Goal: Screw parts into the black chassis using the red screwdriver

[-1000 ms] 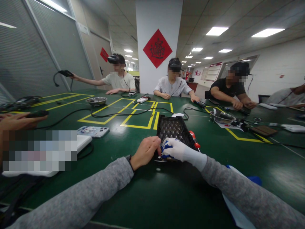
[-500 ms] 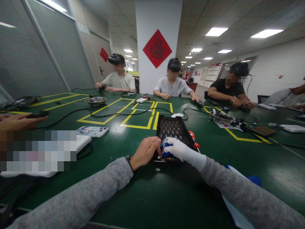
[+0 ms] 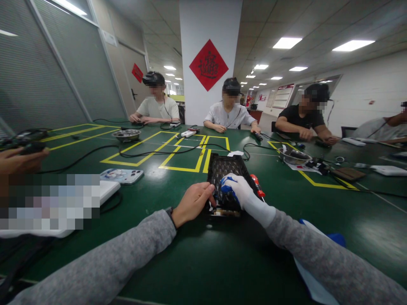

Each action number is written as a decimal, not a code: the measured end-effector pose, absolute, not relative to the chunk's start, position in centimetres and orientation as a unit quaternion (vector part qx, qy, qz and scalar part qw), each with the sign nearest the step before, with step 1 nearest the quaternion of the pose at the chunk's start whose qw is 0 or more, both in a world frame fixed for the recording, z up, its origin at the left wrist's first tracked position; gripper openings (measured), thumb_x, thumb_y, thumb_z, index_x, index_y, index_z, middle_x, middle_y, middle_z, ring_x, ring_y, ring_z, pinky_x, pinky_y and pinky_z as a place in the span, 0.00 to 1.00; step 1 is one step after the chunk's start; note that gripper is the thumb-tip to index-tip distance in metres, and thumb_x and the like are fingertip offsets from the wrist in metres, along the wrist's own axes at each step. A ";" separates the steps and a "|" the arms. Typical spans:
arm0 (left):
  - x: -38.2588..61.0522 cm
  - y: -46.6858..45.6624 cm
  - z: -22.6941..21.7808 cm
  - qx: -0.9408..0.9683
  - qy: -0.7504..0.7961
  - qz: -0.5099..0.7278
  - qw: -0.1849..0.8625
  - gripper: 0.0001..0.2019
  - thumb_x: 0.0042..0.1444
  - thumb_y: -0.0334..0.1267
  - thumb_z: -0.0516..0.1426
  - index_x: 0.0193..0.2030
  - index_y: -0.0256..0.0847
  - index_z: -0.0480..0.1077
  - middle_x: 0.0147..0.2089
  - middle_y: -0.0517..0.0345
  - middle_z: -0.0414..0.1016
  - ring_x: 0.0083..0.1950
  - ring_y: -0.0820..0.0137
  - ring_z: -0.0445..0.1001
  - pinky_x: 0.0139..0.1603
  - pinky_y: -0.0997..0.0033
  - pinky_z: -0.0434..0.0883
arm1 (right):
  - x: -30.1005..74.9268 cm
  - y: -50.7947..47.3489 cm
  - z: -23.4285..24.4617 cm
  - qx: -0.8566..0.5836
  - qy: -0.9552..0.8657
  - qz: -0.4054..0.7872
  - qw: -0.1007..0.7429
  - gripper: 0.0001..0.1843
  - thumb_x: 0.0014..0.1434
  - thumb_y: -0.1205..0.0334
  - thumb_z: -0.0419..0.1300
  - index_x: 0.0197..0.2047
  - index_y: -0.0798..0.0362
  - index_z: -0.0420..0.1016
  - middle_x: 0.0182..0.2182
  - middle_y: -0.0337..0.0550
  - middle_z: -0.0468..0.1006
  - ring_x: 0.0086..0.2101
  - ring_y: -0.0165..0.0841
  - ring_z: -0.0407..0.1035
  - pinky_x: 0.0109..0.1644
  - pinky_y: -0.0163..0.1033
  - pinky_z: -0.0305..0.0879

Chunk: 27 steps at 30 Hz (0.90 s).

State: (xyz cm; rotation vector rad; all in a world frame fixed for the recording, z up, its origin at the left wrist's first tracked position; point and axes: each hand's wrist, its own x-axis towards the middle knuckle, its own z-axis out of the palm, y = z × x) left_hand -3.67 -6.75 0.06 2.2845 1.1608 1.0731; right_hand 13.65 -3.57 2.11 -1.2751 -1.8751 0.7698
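A black perforated device panel [image 3: 226,169] lies on the green table in front of me. My bare left hand [image 3: 192,202] grips its near left edge with curled fingers. My right hand [image 3: 238,189], in a white glove with blue fingertips, rests on top of the panel near its front, fingers bent; whether it holds anything is hidden. A red-handled screwdriver [image 3: 257,185] lies against the panel's right side, just beyond my right wrist.
A phone [image 3: 122,175] and a white device [image 3: 107,189] lie to the left. Black cables [image 3: 143,152] cross the yellow-taped boxes. Metal bowls [image 3: 127,134] [image 3: 294,156] sit further back. Several people sit across the table; another person's hand [image 3: 17,159] is at the far left.
My gloved right hand has moved up and further onto the panel, away from its near edge. The person at the back left has lowered the outstretched arm to the table.
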 end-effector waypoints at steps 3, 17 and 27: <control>-3.7 -6.7 0.0 0.808 0.417 0.377 0.178 0.32 0.63 0.47 0.37 0.22 0.39 0.76 0.27 0.57 0.67 0.32 0.73 0.66 0.36 0.75 0.61 | 13.6 -3.8 2.4 -0.501 -0.720 0.304 0.370 0.07 0.47 0.65 0.54 0.26 0.56 0.73 0.30 0.41 0.75 0.35 0.32 0.67 0.41 0.35 0.62; -4.3 -6.2 1.4 0.892 0.353 0.251 0.128 0.12 0.57 0.40 0.51 0.31 0.40 0.74 0.33 0.58 0.67 0.37 0.70 0.64 0.42 0.71 0.59 | 14.1 -3.8 3.0 -0.483 -0.710 0.324 0.398 0.05 0.45 0.64 0.54 0.24 0.55 0.70 0.32 0.43 0.74 0.35 0.33 0.66 0.41 0.36 0.62; -4.1 -6.3 1.7 0.909 0.334 0.227 0.104 0.13 0.58 0.38 0.49 0.29 0.39 0.73 0.33 0.57 0.67 0.37 0.69 0.62 0.41 0.68 0.57 | 13.8 -3.4 2.5 -0.485 -0.686 0.336 0.426 0.07 0.46 0.62 0.53 0.24 0.55 0.70 0.30 0.40 0.74 0.33 0.31 0.67 0.40 0.35 0.62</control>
